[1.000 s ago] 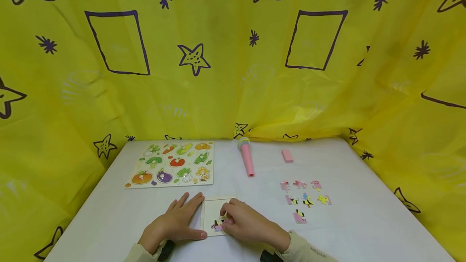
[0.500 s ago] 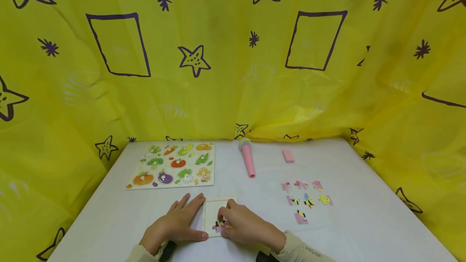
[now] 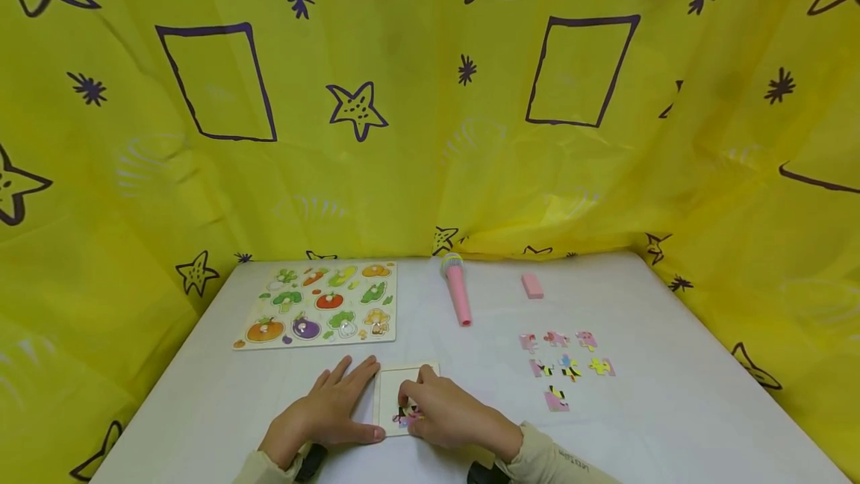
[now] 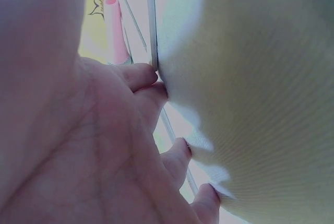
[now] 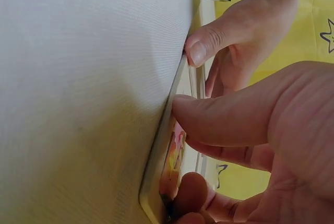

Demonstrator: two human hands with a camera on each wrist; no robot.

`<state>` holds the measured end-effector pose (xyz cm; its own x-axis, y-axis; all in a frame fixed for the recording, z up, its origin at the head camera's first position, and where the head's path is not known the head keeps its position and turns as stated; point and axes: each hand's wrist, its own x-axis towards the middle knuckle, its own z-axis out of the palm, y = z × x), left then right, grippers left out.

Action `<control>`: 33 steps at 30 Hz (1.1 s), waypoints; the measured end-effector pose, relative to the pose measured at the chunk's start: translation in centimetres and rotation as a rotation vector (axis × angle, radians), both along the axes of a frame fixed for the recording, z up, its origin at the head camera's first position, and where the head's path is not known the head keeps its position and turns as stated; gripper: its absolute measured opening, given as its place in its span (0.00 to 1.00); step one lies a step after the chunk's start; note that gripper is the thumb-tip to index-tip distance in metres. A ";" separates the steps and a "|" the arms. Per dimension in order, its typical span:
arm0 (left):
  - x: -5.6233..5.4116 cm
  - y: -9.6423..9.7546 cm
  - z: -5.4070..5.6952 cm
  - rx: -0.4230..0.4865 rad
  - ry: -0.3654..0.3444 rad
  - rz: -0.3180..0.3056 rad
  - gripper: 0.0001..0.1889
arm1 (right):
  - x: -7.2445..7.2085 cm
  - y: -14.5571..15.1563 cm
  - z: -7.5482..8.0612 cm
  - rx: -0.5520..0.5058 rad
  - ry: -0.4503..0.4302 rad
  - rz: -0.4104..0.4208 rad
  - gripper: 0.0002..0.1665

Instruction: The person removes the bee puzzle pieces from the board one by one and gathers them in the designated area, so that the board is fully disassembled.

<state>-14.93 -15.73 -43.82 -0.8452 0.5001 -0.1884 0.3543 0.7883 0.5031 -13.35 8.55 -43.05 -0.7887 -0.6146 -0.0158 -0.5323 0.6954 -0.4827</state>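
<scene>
A small pale puzzle tray (image 3: 396,387) lies flat near the table's front. Joined jigsaw pieces (image 3: 404,417), pink, black and yellow, fill part of its lower end. My left hand (image 3: 325,413) rests palm down on the left, fingers spread, its thumb and fingertips against the tray's edge. Over the tray's lower right, my right hand (image 3: 450,413) has bent fingers and pinches a puzzle piece, mostly covered. From the right wrist view, the thumb (image 5: 224,119) and fingertips stand close over the printed pieces (image 5: 175,156) beside the tray rim (image 5: 150,187).
Several loose jigsaw pieces (image 3: 569,370) lie in rows at the right. A pink toy microphone (image 3: 458,293) and a pink eraser-like block (image 3: 532,287) are farther back. At the back left sits a vegetable peg board (image 3: 359,312). A yellow curtain (image 3: 403,193) encloses the table.
My right hand has shifted slightly left over the tray, fingers still bent over the pieces. The left hand and the loose pieces stay where they were.
</scene>
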 end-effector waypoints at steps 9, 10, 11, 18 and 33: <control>0.0 0.1 0.2 0.004 0.006 0.004 0.55 | -0.1 -0.1 -0.1 -0.015 0.001 -0.011 0.15; 0.0 0.2 0.2 0.004 0.006 0.004 0.54 | 0.0 -0.1 -0.1 -0.020 -0.002 -0.013 0.16; 0.0 0.2 0.3 0.005 0.006 0.002 0.54 | 0.0 -0.1 -0.1 -0.024 -0.006 -0.017 0.16; 0.1 0.2 0.4 0.009 0.018 -0.009 0.54 | 0.3 -0.1 -0.2 -0.068 0.024 -0.013 0.19; 0.2 0.2 0.5 0.011 0.007 0.001 0.53 | -2.3 0.6 -6.9 -0.181 0.208 0.070 0.19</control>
<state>-14.74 -15.53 -43.32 -0.8470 0.5012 -0.1770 0.3567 0.7829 0.5097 -15.69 9.11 -50.00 -0.7187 -0.6461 0.2569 -0.6769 0.5658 -0.4708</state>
